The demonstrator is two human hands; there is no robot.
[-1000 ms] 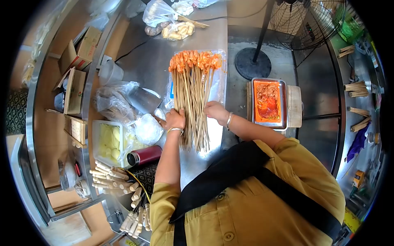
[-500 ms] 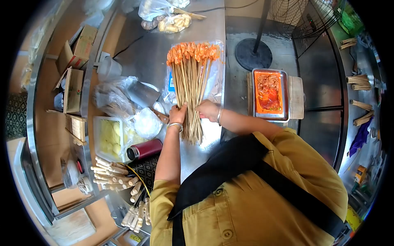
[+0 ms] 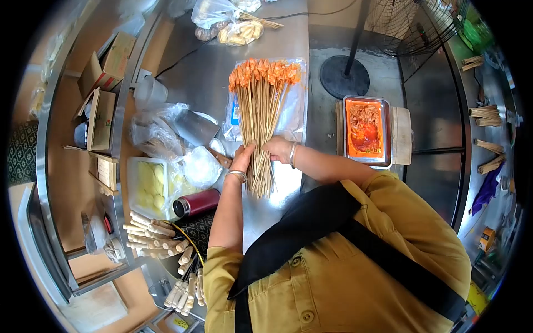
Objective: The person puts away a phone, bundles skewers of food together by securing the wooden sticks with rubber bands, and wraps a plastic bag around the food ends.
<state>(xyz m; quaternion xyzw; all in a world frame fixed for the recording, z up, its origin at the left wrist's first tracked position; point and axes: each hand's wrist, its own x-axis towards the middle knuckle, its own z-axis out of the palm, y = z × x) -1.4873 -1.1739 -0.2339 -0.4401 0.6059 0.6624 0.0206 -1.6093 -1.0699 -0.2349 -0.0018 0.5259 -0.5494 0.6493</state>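
A thick bundle of bamboo skewers point(image 3: 259, 116) lies on a clear plastic bag point(image 3: 294, 111) on the steel counter. Orange-red sauced pieces of food point(image 3: 264, 72) cover the far ends, fanned out side by side. My left hand point(image 3: 242, 158) grips the bundle from the left near its bare lower ends, thumb on top. From the right, my right hand point(image 3: 279, 148) closes on the same part of the bundle; some of its fingers are hidden. Between the hands the sticks are squeezed narrow, and their bare ends stick out towards me.
To the right is a metal tray point(image 3: 387, 133) of red sauce and meat. On the left are a cleaver point(image 3: 195, 129), a plastic bag point(image 3: 202, 166), a dark red thermos point(image 3: 197, 203), a tub point(image 3: 133, 186) of pale slices and several wooden-handled skewers point(image 3: 152, 236). Bagged food point(image 3: 240, 33) lies at the back.
My right hand has shifted slightly left, closer to my left hand, and the sticks between them are pressed tighter. The whole view has moved a little.
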